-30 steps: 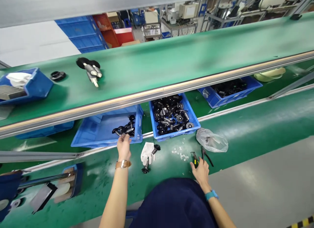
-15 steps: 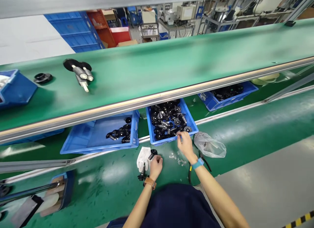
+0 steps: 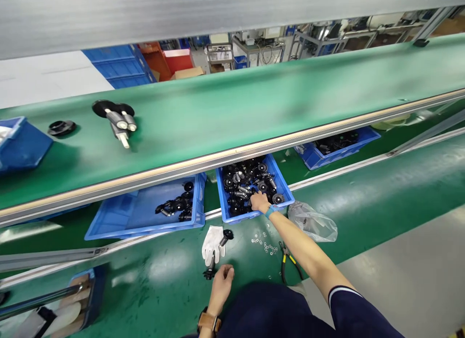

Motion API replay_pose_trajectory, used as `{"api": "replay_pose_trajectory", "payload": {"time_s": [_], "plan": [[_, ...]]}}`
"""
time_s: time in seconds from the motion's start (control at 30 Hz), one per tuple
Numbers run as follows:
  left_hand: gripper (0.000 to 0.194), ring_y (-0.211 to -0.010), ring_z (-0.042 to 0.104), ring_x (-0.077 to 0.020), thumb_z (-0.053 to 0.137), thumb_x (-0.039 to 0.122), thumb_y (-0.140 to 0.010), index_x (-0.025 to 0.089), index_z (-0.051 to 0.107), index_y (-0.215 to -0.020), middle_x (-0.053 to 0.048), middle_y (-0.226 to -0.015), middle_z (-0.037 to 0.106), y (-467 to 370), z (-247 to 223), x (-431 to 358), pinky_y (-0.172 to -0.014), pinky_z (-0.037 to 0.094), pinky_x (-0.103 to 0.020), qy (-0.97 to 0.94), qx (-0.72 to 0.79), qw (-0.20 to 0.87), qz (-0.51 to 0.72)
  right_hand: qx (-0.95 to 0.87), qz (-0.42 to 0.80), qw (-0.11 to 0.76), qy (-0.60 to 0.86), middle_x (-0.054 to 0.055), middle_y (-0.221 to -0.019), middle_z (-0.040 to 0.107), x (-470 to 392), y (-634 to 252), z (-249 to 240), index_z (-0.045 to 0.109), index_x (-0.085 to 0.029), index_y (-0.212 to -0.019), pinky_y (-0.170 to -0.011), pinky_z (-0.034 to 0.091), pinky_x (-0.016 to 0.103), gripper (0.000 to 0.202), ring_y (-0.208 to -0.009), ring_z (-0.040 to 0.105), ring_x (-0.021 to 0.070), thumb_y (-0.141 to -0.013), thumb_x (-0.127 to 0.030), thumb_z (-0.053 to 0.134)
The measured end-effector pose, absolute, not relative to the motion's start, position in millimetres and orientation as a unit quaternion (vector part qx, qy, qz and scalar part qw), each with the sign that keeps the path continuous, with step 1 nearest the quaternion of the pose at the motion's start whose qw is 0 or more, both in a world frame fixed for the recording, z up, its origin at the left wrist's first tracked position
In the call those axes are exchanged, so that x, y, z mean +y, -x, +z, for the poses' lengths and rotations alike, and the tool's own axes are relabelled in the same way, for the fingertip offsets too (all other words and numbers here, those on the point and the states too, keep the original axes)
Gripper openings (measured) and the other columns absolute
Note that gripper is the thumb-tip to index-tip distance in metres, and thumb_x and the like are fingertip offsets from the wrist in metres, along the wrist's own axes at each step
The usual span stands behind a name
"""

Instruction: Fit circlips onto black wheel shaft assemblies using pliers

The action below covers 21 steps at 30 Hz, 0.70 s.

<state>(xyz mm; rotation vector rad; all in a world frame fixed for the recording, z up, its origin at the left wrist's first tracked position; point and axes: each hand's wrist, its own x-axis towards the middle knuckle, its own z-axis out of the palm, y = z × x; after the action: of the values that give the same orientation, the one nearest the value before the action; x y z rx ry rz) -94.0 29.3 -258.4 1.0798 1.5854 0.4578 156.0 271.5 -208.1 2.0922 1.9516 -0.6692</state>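
My right hand (image 3: pixel 259 201) reaches into the blue bin (image 3: pixel 232 217) in the middle. Its fingers curl down among black round parts with grey metal cylinders (image 3: pixel 262 185); the fingertips are hidden. Low over the green bench, my left hand (image 3: pixel 222 281) has its fingers pinched together, and whatever may be between them is too small to make out. Just beyond it lies a white glove (image 3: pixel 211 243). One black part with a cylinder (image 3: pixel 225 237) rests on the glove's right edge, another (image 3: pixel 209 269) at its fingers. Several small rings (image 3: pixel 268 247) lie scattered between my hands.
Cutters with yellow-and-black handles (image 3: pixel 288 263) and a clear plastic bag (image 3: pixel 314 222) lie on the right. More black parts sit in a left bin (image 3: pixel 138 207) and a right bin (image 3: pixel 345 146). A raised green shelf (image 3: pixel 218 113) overhangs the bins, carrying larger black parts (image 3: pixel 118 117).
My right hand has gone from the bin's near edge down into the parts. My left hand has drawn back toward me, away from the part on the glove. The view has tilted slightly.
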Motion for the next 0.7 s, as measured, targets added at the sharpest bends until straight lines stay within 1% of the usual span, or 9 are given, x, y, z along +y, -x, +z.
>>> {"api": "replay_pose_trajectory", "payload": {"time_s": [0.07,0.13,0.2,0.27,0.4,0.5,0.6,0.7], "plan": [[0.064,-0.076,0.068,-0.0277,0.058,0.079,-0.072,0.017,0.068,-0.084,-0.007,-0.074,0.068,102,-261,27,-0.073,0.055,-0.040,-0.447,0.676,0.552,0.199,0.657,-0.187,0.079,-0.726,0.011,-0.135,0.061,274,-167,-204,0.060,-0.019,-0.133,-0.098,0.055,0.048,0.041,-0.116,0.063,0.0257,-0.099,-0.041,0.065],[0.067,-0.075,0.068,-0.0271,0.056,0.082,-0.071,0.017,0.068,-0.085,-0.007,-0.073,0.068,106,-263,25,-0.072,0.054,-0.039,-0.441,0.678,0.552,0.203,0.638,-0.135,0.051,-0.757,0.011,-0.141,0.057,280,-183,-199,0.058,-0.020,-0.137,-0.102,0.052,0.051,0.043,-0.122,0.060,0.0277,-0.099,-0.041,0.065],[0.067,-0.074,0.067,-0.0263,0.056,0.081,-0.072,0.017,0.067,-0.086,-0.006,-0.073,0.067,106,-264,26,-0.071,0.054,-0.038,-0.439,0.679,0.552,0.206,0.614,-0.092,0.027,-0.784,0.012,-0.146,0.053,289,-199,-195,0.056,-0.020,-0.139,-0.105,0.050,0.053,0.046,-0.127,0.057,0.0296,-0.099,-0.041,0.065],[0.064,-0.071,0.066,-0.0249,0.056,0.079,-0.073,0.017,0.067,-0.086,-0.005,-0.072,0.066,103,-264,27,-0.070,0.053,-0.037,-0.438,0.679,0.551,0.208,0.606,-0.074,0.011,-0.792,0.013,-0.145,0.054,299,-211,-194,0.057,-0.018,-0.138,-0.104,0.050,0.053,0.046,-0.126,0.058,0.0296,-0.098,-0.040,0.066],[0.061,-0.067,0.064,-0.0230,0.057,0.076,-0.074,0.017,0.067,-0.085,-0.004,-0.069,0.063,92,-260,31,-0.068,0.051,-0.036,-0.437,0.679,0.550,0.215,0.622,-0.089,-0.012,-0.778,0.011,-0.136,0.061,309,-213,-199,0.062,-0.017,-0.131,-0.100,0.054,0.050,0.040,-0.119,0.062,0.0266,-0.098,-0.039,0.067],[0.061,-0.068,0.064,-0.0234,0.058,0.075,-0.074,0.016,0.067,-0.085,-0.004,-0.070,0.065,85,-256,32,-0.069,0.052,-0.037,-0.434,0.676,0.551,0.227,0.628,-0.105,-0.051,-0.769,0.011,-0.134,0.062,304,-209,-201,0.062,-0.018,-0.130,-0.098,0.055,0.049,0.038,-0.116,0.064,0.0256,-0.099,-0.039,0.066],[0.062,-0.070,0.066,-0.0250,0.058,0.076,-0.074,0.016,0.068,-0.086,-0.005,-0.071,0.067,81,-251,30,-0.071,0.054,-0.039,-0.430,0.671,0.554,0.240,0.630,-0.121,-0.118,-0.758,0.009,-0.132,0.062,292,-217,-193,0.062,-0.018,-0.128,-0.097,0.055,0.048,0.036,-0.115,0.064,0.0250,-0.099,-0.039,0.066],[0.059,-0.079,0.071,-0.0286,0.060,0.073,-0.077,0.016,0.069,-0.090,-0.010,-0.079,0.073,75,-239,32,-0.078,0.057,-0.043,-0.439,0.662,0.547,0.264,0.633,-0.132,-0.215,-0.732,0.012,-0.130,0.060,274,-229,-173,0.062,-0.017,-0.126,-0.102,0.051,0.049,0.031,-0.119,0.060,0.0265,-0.099,-0.030,0.063]]}}
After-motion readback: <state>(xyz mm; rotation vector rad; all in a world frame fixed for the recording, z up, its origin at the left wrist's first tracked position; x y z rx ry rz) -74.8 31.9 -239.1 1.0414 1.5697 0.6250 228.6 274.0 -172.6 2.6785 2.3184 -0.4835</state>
